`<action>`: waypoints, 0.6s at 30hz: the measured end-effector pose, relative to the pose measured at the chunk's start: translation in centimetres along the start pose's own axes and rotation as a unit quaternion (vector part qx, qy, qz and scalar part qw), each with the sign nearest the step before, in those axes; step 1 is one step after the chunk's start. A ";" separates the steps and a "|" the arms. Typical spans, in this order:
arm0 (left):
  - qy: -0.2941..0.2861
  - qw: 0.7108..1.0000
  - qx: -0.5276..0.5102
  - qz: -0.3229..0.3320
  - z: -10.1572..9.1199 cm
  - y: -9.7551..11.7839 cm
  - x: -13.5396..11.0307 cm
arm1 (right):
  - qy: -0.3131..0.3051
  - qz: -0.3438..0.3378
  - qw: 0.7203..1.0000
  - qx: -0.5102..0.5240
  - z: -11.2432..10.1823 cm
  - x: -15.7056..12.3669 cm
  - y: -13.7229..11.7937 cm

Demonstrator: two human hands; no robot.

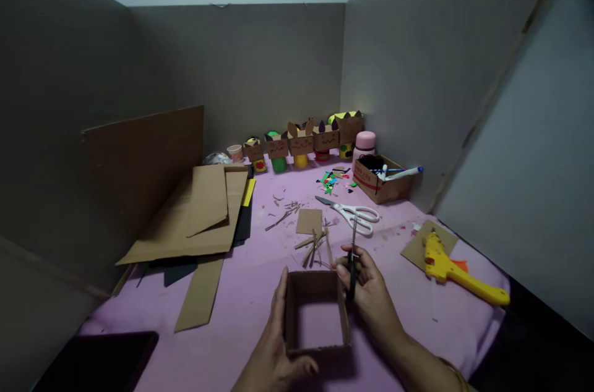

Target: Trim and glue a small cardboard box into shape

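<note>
My left hand [283, 342] grips a small square cardboard frame [318, 350] by its left side, thumb along the near edge; the pink cloth shows through its middle. In my right hand [369, 290] is a pair of black-handled scissors [354, 256], blades pointing up and away, right beside the frame's far right corner. Beyond the frame lie thin cardboard strips [312, 248] and a small cardboard square [309, 221]. White-handled scissors [355, 214] rest a little farther off.
Cardboard sheets [180, 219] are stacked at left, with a dark tablet-like object [102, 358] nearer. A yellow glue gun [457, 271] lies at right on a cardboard piece. Behind stand several cardboard animal figures [301, 143], a pink bottle [365, 143] and a small box [383, 185] with pens.
</note>
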State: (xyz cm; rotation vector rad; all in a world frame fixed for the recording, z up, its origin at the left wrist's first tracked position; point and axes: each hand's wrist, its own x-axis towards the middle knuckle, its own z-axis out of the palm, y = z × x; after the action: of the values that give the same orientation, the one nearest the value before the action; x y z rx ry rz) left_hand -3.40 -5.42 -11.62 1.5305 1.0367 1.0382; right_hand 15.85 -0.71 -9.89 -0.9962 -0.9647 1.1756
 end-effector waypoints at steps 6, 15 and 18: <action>-0.016 0.999 0.026 -0.017 -0.1 0.3 0.2 | -0.030 0.018 0.999 0.002 -0.2 0.1 0.1; -0.029 0.999 0.021 -0.026 0.0 0.9 0.9 | -0.054 0.027 0.998 0.008 -0.2 0.6 0.3; -0.025 0.999 0.007 -0.025 0.0 0.6 0.8 | -0.057 0.029 0.998 0.011 -0.1 0.4 0.2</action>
State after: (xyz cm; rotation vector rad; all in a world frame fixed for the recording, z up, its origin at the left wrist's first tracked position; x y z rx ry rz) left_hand -3.14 -4.75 -10.89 1.5266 1.0445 0.9546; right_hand 15.95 -0.26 -10.09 -0.9526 -1.0170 1.3005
